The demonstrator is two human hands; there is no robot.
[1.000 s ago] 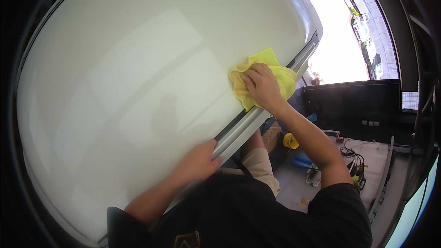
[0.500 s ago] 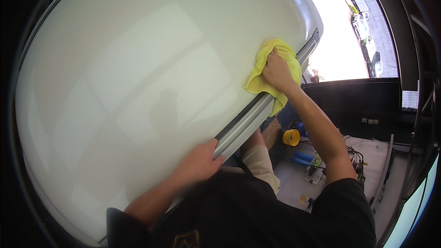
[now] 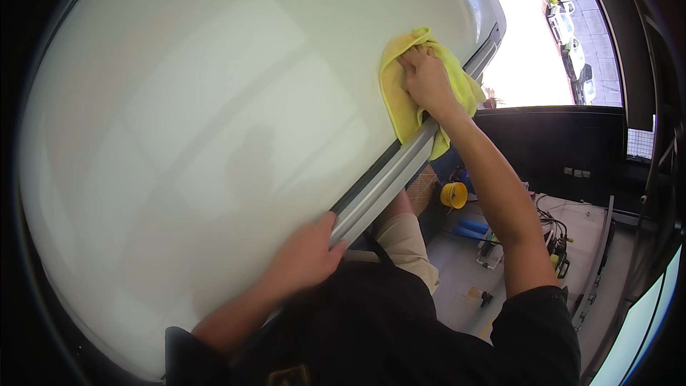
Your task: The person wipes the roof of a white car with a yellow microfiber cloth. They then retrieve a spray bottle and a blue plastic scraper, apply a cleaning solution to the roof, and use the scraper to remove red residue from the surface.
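A large, glossy white car roof (image 3: 214,136) fills the left and middle of the view. Along its right edge runs a silver roof rail (image 3: 386,189) with a dark strip beside it. My left hand (image 3: 304,254) is closed round the near part of this rail, thumb on the outer side. Farther along, my right hand (image 3: 429,84) presses a yellow cloth (image 3: 394,93) onto the roof with bent fingers. The cloth lies partly on the white surface and drapes over the rail. Part of it is hidden under my hand.
Below the rail, a yellow bucket (image 3: 454,195) stands on the floor. Blue cylindrical objects (image 3: 471,228) and dark hoses or cables (image 3: 554,223) lie farther right. A black wall panel (image 3: 550,146) stands beyond, and parked vehicles (image 3: 575,57) show outside.
My right hand has moved the cloth slightly forward, away from me, and the cloth's folds have shifted. My left hand keeps its hold on the rail.
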